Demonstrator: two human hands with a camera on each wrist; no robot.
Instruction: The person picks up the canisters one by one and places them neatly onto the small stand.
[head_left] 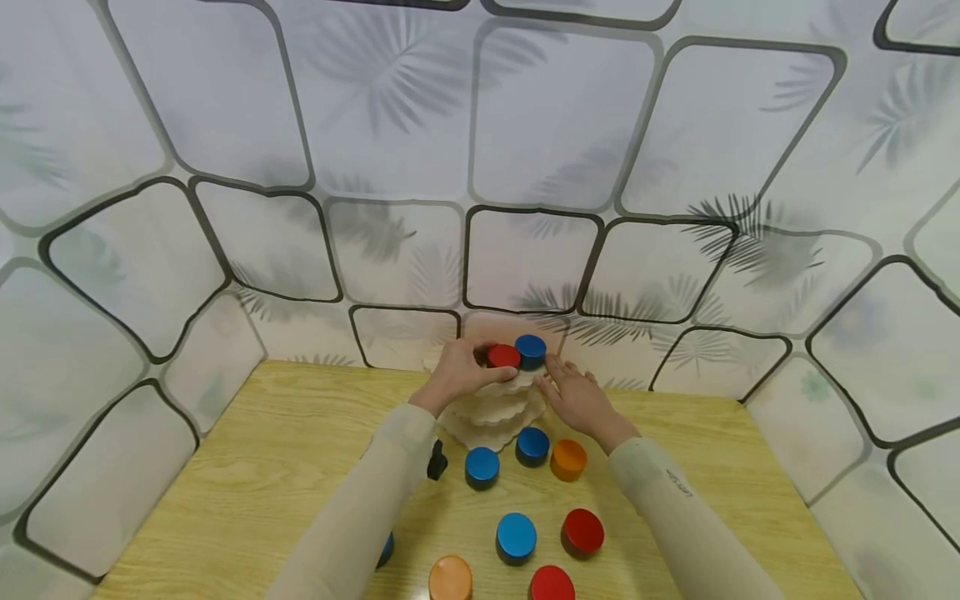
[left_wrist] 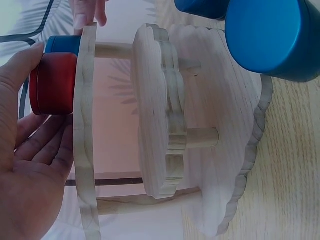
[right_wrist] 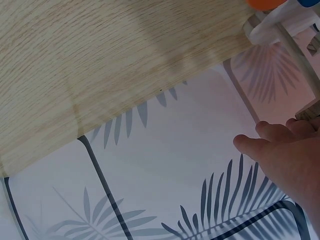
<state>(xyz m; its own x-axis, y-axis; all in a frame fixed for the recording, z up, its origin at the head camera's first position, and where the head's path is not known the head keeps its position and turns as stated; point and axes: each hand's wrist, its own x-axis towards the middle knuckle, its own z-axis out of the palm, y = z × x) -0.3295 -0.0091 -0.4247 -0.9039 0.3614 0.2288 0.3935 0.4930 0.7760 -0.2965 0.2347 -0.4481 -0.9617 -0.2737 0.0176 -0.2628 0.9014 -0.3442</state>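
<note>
A three-tier wooden stand (head_left: pixel 480 432) with scalloped shelves stands at the back of the table. On its top shelf a red tin (head_left: pixel 504 357) sits beside a blue tin (head_left: pixel 531 352). My left hand (head_left: pixel 459 368) grips the red tin; in the left wrist view its thumb is on one side and its curled fingers on the other. My right hand (head_left: pixel 581 402) is at the right edge of the top shelf, close to the blue tin, its fingers loosely extended. In the right wrist view its fingertips meet the shelf's edge (right_wrist: pixel 309 111).
Two blue tins (head_left: pixel 482 467) (head_left: pixel 532 447) and an orange tin (head_left: pixel 568 459) stand in front of the stand. Nearer lie more blue (head_left: pixel 516 537), red (head_left: pixel 582 533) and orange (head_left: pixel 450 577) tins. A small black object (head_left: pixel 437 461) is beside my left sleeve. A patterned curtain (head_left: pixel 405 250) hangs behind.
</note>
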